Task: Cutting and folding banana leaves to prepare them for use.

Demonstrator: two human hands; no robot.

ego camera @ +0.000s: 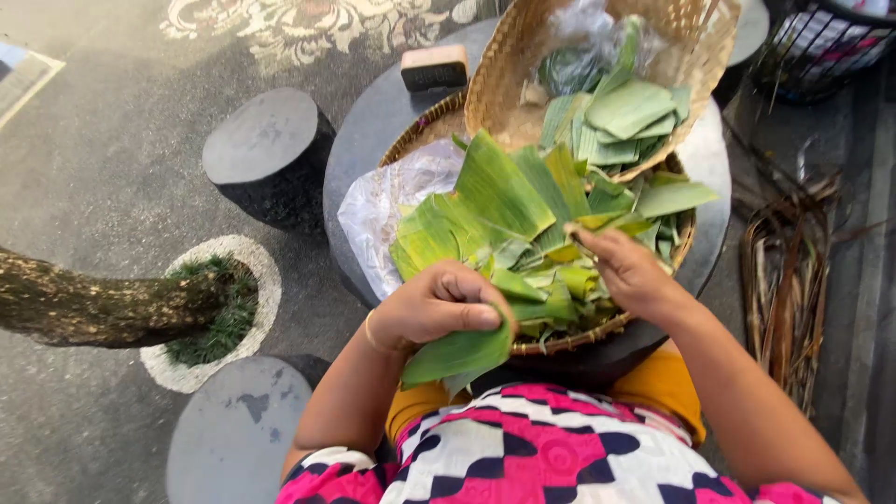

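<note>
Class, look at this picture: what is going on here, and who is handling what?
A person sits at a round stone table sorting cut green leaves. The left hand grips a folded leaf piece at the near rim of a shallow woven basket heaped with leaf pieces. The right hand reaches into that heap, fingers on the leaves. A second woven basket is propped tilted behind, also holding leaves. Clear plastic sheet lies under the heap's left side.

Left hand (437, 306) curled into a closed grip, right hand (627, 269) reaching forward, fingers pinched
</note>
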